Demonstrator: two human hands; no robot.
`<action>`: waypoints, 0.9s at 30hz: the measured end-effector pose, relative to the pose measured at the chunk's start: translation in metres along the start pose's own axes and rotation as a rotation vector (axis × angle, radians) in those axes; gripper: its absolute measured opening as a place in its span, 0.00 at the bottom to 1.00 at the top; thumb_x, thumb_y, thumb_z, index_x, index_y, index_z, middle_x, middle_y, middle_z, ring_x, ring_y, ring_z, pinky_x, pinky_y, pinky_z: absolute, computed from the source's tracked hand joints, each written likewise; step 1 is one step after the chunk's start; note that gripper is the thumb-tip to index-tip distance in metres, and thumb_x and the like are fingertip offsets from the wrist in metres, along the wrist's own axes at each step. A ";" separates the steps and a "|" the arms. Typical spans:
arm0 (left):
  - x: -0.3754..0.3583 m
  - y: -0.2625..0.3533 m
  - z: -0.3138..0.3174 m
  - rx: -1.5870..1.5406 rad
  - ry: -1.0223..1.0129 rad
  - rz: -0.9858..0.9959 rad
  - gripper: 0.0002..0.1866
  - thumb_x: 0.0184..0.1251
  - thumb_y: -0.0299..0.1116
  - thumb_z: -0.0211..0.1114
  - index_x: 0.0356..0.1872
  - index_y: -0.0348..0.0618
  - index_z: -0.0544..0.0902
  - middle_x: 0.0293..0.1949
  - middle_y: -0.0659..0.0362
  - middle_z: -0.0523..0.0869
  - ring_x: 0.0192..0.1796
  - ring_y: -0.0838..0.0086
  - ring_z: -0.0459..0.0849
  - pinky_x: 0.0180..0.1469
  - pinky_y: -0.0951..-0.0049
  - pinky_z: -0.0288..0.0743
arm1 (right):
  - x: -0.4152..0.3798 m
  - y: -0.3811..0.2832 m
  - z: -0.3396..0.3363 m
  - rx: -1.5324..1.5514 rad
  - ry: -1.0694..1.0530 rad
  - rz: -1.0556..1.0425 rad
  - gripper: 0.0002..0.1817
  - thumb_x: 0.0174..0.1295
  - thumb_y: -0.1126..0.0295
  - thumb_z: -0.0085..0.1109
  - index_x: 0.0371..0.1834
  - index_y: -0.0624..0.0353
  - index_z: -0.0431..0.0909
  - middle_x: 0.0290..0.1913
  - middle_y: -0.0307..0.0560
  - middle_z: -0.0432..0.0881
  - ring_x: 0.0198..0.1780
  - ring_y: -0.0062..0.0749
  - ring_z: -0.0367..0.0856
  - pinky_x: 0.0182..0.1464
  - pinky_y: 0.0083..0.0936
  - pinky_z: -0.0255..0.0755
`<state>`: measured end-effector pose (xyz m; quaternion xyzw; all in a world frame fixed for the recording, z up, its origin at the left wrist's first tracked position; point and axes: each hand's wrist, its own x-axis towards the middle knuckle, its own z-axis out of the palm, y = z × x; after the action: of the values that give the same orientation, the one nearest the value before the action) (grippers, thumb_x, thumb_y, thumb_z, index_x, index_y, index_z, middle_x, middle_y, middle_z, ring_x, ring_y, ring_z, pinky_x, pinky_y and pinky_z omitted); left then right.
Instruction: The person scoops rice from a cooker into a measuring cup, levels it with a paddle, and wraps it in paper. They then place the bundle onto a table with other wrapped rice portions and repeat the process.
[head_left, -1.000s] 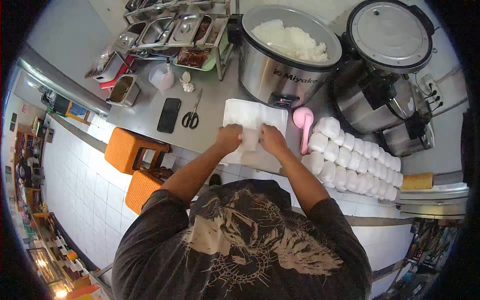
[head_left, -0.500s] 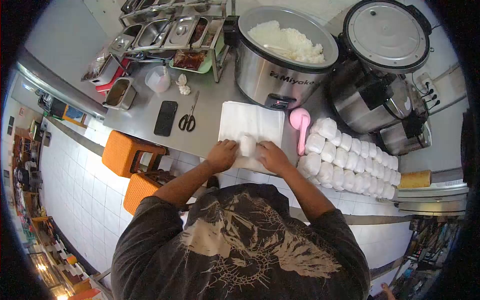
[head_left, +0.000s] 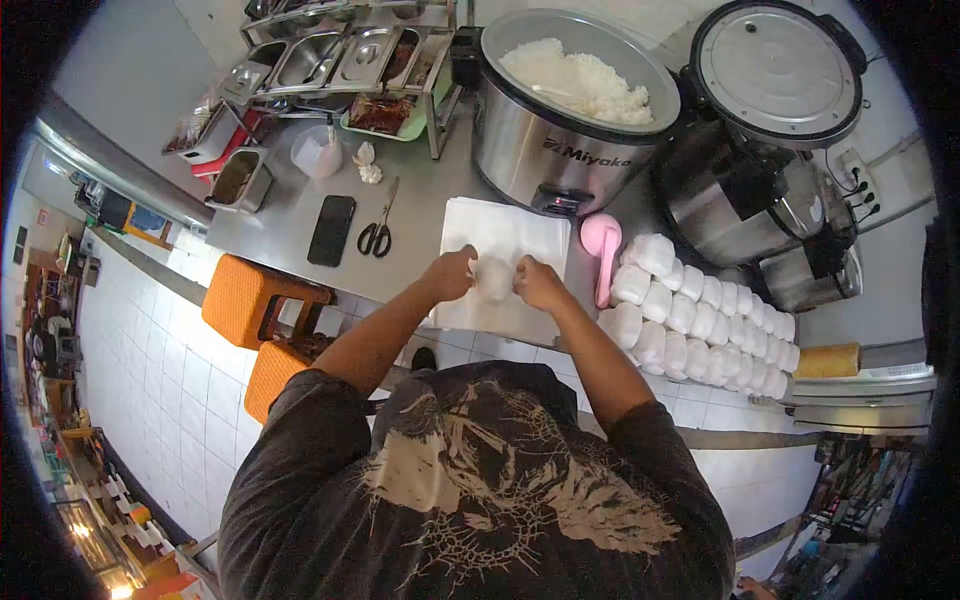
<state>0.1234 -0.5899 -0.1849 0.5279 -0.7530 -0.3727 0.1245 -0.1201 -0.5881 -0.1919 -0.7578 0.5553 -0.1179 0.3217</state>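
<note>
A white rounded bundle, slightly blurred, lies on a stack of white paper sheets at the counter's front edge. My left hand is at the bundle's left side, its fingers curled together. At the right side my right hand has its fingers pinched together. What the fingertips grip is too small to make out. To the right of the paper, a pink scoop lies beside rows of similar white wrapped bundles.
Behind the paper stands a cooker of rice, with a lidded cooker to its right. A phone, scissors, a plastic cup and metal trays are on the left. Orange stools stand below the counter.
Both hands have moved away from my body, up along the bundle's sides. The bundle looks rounder and sits slightly lower between them.
</note>
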 end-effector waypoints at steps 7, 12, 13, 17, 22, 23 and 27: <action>-0.007 0.023 0.024 0.136 0.225 0.042 0.13 0.62 0.22 0.66 0.46 0.41 0.75 0.43 0.49 0.81 0.48 0.59 0.82 0.52 0.63 0.77 | -0.007 -0.008 0.007 0.243 0.007 0.035 0.15 0.57 0.76 0.66 0.46 0.61 0.73 0.42 0.54 0.80 0.44 0.46 0.82 0.49 0.35 0.75; -0.014 0.019 0.021 -0.679 -0.020 0.187 0.14 0.63 0.18 0.65 0.46 0.42 0.73 0.39 0.58 0.78 0.43 0.74 0.76 0.47 0.74 0.73 | -0.054 -0.020 -0.013 0.766 0.016 0.007 0.12 0.59 0.82 0.61 0.45 0.60 0.74 0.41 0.42 0.76 0.42 0.29 0.77 0.48 0.24 0.71; -0.013 0.018 0.025 -0.638 -0.025 0.159 0.15 0.63 0.19 0.65 0.47 0.41 0.72 0.39 0.62 0.77 0.43 0.77 0.76 0.47 0.73 0.73 | -0.063 -0.026 -0.019 0.781 0.060 0.028 0.13 0.59 0.84 0.61 0.45 0.59 0.74 0.40 0.40 0.75 0.42 0.26 0.76 0.48 0.22 0.71; -0.023 0.072 0.023 -0.693 0.082 0.033 0.14 0.60 0.18 0.65 0.45 0.39 0.74 0.37 0.59 0.80 0.40 0.73 0.79 0.43 0.72 0.76 | -0.090 -0.053 -0.037 0.311 0.594 -0.113 0.11 0.62 0.83 0.61 0.45 0.61 0.75 0.40 0.35 0.77 0.42 0.19 0.74 0.46 0.19 0.69; -0.006 0.122 0.035 -0.440 0.253 0.109 0.16 0.58 0.15 0.64 0.46 0.40 0.76 0.38 0.59 0.83 0.41 0.75 0.82 0.43 0.72 0.77 | -0.118 -0.029 -0.035 1.197 0.448 0.235 0.15 0.68 0.68 0.65 0.53 0.64 0.79 0.51 0.42 0.82 0.50 0.25 0.79 0.53 0.25 0.74; -0.003 0.134 0.033 -0.392 0.270 0.121 0.17 0.57 0.15 0.64 0.47 0.41 0.77 0.38 0.61 0.83 0.41 0.76 0.81 0.44 0.73 0.77 | -0.119 -0.024 -0.034 1.397 0.466 0.227 0.20 0.71 0.64 0.62 0.60 0.65 0.77 0.52 0.42 0.81 0.51 0.24 0.79 0.54 0.25 0.74; 0.012 0.173 0.029 -0.473 0.007 0.282 0.20 0.56 0.14 0.65 0.51 0.43 0.76 0.47 0.59 0.82 0.47 0.70 0.82 0.49 0.70 0.79 | -0.160 -0.038 -0.080 1.022 0.471 0.112 0.25 0.73 0.62 0.59 0.68 0.65 0.69 0.55 0.46 0.81 0.56 0.26 0.79 0.60 0.29 0.74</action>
<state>-0.0199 -0.5590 -0.0878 0.3755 -0.7106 -0.5154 0.2974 -0.1910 -0.4635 -0.0786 -0.4282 0.5238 -0.5205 0.5210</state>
